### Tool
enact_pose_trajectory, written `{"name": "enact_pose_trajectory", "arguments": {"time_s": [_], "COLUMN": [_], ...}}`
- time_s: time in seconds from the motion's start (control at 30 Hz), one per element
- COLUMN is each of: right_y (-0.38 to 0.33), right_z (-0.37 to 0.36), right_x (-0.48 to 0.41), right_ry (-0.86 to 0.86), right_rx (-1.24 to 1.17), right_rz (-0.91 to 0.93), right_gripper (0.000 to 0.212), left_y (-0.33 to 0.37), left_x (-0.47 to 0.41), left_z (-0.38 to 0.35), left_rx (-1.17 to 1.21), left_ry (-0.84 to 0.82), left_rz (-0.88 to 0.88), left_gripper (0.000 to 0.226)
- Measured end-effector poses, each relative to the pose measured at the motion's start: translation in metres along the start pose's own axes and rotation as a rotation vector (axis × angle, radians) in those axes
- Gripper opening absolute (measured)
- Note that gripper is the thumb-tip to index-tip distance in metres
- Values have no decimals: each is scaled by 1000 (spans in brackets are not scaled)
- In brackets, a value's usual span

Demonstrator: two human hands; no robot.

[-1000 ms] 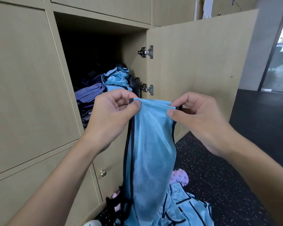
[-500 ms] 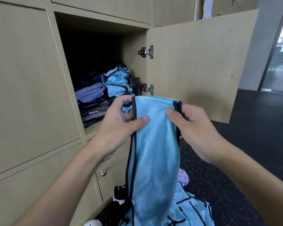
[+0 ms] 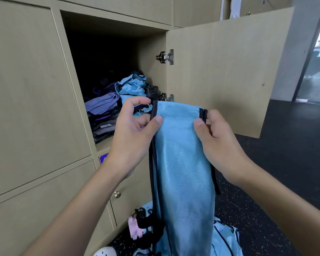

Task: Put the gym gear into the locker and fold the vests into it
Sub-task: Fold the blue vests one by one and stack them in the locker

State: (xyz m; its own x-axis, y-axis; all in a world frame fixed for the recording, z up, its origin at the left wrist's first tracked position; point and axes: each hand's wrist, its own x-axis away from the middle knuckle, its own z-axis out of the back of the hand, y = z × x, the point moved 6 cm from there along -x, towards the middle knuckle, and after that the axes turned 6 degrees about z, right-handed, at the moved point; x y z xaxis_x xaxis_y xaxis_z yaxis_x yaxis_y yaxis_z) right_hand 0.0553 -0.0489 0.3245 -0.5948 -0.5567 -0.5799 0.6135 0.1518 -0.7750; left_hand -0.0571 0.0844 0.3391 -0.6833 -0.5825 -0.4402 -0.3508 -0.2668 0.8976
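Now the left hand [image 3: 135,133] and right hand [image 3: 220,143] pinch the top corners of the blue vest [image 3: 183,163], fingers closed on fabric. It hangs just outside the open locker [image 3: 151,74] at ten o'clock. Folding looks half done. The next move calls for doubling it up and sliding it in.
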Motion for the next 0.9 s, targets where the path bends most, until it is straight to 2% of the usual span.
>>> {"name": "enact_pose_trajectory", "arguments": {"time_s": [0.03, 0.13, 0.2, 0.27, 0.33, 0.4, 0.5, 0.53, 0.6, 0.7, 0.77, 0.9], "right_y": [5, 11, 9, 6, 5, 8, 12, 12, 10, 11, 13, 18], "right_z": [-3, -9, -6, 0, 8, 12, 1, -2, -3, 5, 10, 17], "right_x": [1, 3, 2, 0, -2, -1, 4, 6, 7, 2, 0, -3], "right_ry": [-47, -123, -58, 31, 87, 71, -121, -167, -153, -50, -2, 73], "right_rx": [-50, -102, -149, -214, -236, -230, -270, -268, -269, -339, -304, -235], "right_rz": [-45, -94, -68, -63, -75, -97, -151, -147, -116, -91, -60, -64], "right_gripper": [19, 50, 59, 61, 63, 71, 89, 90, 83, 69, 64, 60], "left_y": [-1, -1, -9, -25, -36, -34, -25, -24, -23, -29, -32, -32], "left_x": [0, 0, 3, 10, 16, 13, 5, 4, 5, 14, 19, 15], "left_z": [1, 3, 1, -7, -13, -10, -4, -2, -1, -14, -23, -21], "left_rx": [-3, 8, 15, -34, -46, 51, 186, 190, 140, 98, 123, 232], "left_ry": [10, 42, 3, -112, -195, -164, -61, -37, -30, -220, -336, -291], "left_rz": [-4, -13, 71, 214, 305, 299, 230, 213, 203, 294, 357, 313], "left_gripper": [28, 33, 45, 65, 73, 65, 50, 48, 48, 64, 74, 70]}}
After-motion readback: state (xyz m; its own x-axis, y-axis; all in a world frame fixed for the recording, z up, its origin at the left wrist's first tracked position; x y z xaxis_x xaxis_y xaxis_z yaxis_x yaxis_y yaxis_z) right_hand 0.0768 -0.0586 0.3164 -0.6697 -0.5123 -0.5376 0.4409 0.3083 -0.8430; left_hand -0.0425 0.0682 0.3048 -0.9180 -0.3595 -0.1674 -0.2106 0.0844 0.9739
